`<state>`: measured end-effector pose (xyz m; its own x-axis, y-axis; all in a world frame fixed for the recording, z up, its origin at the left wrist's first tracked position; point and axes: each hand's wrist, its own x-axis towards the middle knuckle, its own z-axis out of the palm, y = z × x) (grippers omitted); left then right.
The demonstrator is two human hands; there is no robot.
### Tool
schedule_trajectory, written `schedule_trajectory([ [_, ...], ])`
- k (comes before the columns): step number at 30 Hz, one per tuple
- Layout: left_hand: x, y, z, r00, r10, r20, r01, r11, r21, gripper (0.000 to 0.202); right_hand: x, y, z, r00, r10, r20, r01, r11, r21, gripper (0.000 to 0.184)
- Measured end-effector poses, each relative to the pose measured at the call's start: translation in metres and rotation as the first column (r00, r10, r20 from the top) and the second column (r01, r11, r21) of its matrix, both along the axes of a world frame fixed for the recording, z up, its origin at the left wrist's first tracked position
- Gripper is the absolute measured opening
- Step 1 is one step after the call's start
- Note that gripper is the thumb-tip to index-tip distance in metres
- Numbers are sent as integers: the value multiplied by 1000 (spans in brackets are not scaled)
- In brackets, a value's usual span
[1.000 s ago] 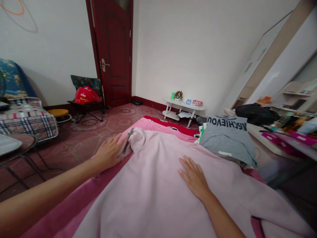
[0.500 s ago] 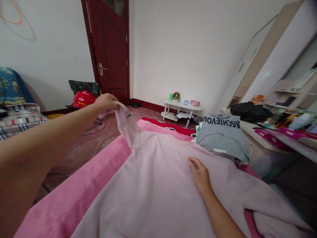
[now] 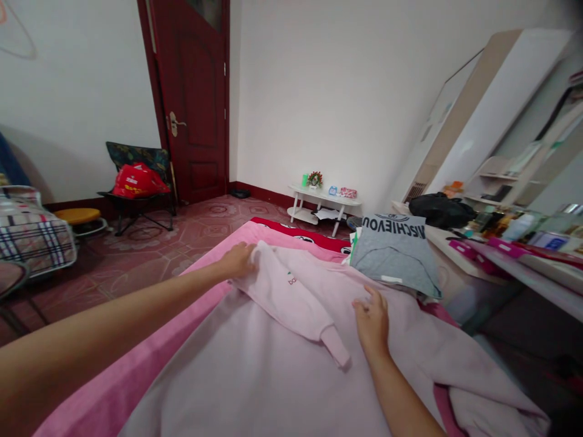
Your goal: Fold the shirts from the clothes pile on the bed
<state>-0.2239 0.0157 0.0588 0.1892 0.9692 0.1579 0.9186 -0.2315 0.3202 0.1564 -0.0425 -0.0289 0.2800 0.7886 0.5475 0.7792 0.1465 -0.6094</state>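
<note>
Touching folded sleeve (image 3: 310,309) of pink sweatshirt (image 3: 273,376), spread on blanket (image 3: 136,358), with left hand (image 3: 241,260), grip unclear | hovering right hand (image 3: 373,321), fingers half-open, empty | can't see inside red bag (image 3: 139,180), black bag (image 3: 441,210) | cut off below: sweatshirt

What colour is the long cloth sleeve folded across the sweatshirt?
The folded cloth sleeve is pale pink, in the head view.

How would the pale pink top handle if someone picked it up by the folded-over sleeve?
The top would probably hang floppy, since its sleeve bends flat across the body. It seems likely to be fairly light for its spread, lying thin over the pink blanket. Rolling looks unlikely, as it is spread out flat.
</note>
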Motion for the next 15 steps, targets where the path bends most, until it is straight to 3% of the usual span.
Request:
schedule_trajectory([
  [4,-16,21,-37,992,126,22,-125,991,-57,90,10,20,7,967,-14,254,55,987,-153,60],
  [8,-10,22,-50,998,21,62,-18,999,-44,89,19,45,23,934,45,354,88,932,-350,72],
  [11,-3,19,-52,991,-101,87,106,993,-49,76,26,63,34,962,78,261,51,890,-454,86],
  [13,-2,17,-54,981,-161,106,167,984,-55,64,28,70,36,983,100,154,-16,881,-473,76],
  [15,-1,12,-54,975,-201,94,204,979,-19,54,25,73,37,990,117,78,-67,880,-471,45],
])
